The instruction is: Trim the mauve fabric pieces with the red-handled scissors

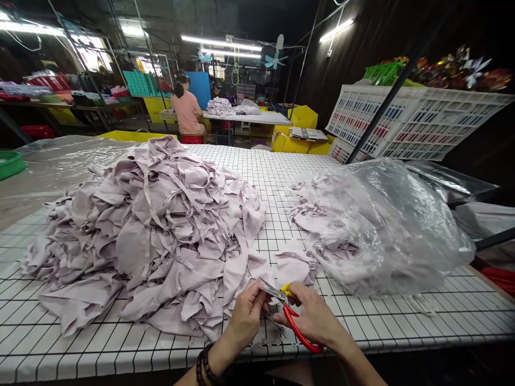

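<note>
A big heap of pale lilac cloth pieces (153,230) lies on the white gridded table (402,321). At the near edge my left hand (245,316) pinches a piece of the lilac cloth (257,273) at the foot of the heap. My right hand (316,319) grips red-handled snips (295,324), whose metal blades (271,291) point left at the cloth by my left fingers. A dark bead bracelet (205,367) sits on my left wrist.
A clear plastic bag (386,225) holding more lilac pieces lies at the right. White crates (418,123) lean behind it. A green tray (10,163) sits far left. A person in a pink top (187,112) sits at another table behind.
</note>
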`<state>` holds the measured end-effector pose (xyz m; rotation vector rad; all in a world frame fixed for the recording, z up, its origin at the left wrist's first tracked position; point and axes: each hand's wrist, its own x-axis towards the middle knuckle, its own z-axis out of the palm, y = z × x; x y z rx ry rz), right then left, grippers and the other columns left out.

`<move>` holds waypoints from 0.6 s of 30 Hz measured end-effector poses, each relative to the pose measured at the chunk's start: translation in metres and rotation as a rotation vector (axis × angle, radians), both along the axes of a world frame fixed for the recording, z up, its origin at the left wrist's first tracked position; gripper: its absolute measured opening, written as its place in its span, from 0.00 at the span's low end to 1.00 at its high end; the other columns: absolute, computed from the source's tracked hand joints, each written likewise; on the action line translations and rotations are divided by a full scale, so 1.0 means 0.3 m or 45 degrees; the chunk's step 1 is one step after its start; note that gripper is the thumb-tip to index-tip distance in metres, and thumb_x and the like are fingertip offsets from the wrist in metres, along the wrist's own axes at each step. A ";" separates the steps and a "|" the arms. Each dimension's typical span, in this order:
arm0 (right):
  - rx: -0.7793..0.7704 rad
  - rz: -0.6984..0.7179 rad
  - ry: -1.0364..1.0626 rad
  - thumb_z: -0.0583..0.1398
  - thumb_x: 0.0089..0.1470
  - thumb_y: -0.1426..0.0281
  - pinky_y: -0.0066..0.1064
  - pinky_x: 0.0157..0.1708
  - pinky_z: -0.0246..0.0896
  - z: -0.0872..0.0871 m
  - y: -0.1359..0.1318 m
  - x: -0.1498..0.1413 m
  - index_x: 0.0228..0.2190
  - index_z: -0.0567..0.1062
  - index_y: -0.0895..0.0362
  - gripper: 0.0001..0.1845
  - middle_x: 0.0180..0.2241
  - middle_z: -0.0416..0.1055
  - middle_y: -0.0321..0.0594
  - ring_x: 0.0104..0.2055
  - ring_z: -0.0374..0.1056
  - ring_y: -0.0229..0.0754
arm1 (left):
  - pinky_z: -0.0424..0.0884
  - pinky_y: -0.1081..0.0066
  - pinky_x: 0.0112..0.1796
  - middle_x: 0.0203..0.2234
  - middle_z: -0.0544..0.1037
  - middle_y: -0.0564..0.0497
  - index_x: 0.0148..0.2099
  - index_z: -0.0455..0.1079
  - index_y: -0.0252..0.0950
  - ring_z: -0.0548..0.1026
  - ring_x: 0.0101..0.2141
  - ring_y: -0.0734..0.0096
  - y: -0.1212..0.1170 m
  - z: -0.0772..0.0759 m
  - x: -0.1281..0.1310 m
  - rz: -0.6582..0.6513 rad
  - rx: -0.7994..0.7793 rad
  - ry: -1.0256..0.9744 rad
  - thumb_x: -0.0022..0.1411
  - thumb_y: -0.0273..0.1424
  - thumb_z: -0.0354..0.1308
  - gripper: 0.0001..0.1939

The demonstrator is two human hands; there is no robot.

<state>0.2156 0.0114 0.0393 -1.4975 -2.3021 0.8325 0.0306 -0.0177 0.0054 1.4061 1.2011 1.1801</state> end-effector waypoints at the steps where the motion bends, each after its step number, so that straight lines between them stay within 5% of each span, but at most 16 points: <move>1: 0.000 0.003 -0.016 0.65 0.42 0.54 0.29 0.29 0.51 0.005 0.001 -0.005 0.25 0.61 0.54 0.21 0.27 0.64 0.33 0.29 0.59 0.40 | 0.64 0.74 0.29 0.28 0.69 0.51 0.33 0.68 0.35 0.69 0.25 0.74 0.000 -0.004 0.000 -0.003 -0.005 -0.011 0.67 0.36 0.47 0.14; 8: 0.036 0.006 -0.080 0.65 0.43 0.55 0.29 0.28 0.50 0.033 -0.003 -0.018 0.25 0.62 0.54 0.20 0.27 0.64 0.33 0.28 0.58 0.39 | 0.65 0.75 0.27 0.27 0.67 0.52 0.32 0.67 0.34 0.68 0.23 0.76 -0.001 -0.035 -0.007 -0.049 -0.034 -0.108 0.67 0.36 0.47 0.14; 18: 0.117 0.012 -0.163 0.61 0.46 0.49 0.29 0.26 0.47 -0.007 -0.004 -0.008 0.22 0.63 0.54 0.23 0.23 0.64 0.33 0.25 0.58 0.38 | 0.64 0.75 0.26 0.26 0.68 0.52 0.32 0.66 0.33 0.67 0.23 0.77 -0.001 -0.026 -0.006 -0.083 -0.110 -0.115 0.67 0.38 0.48 0.16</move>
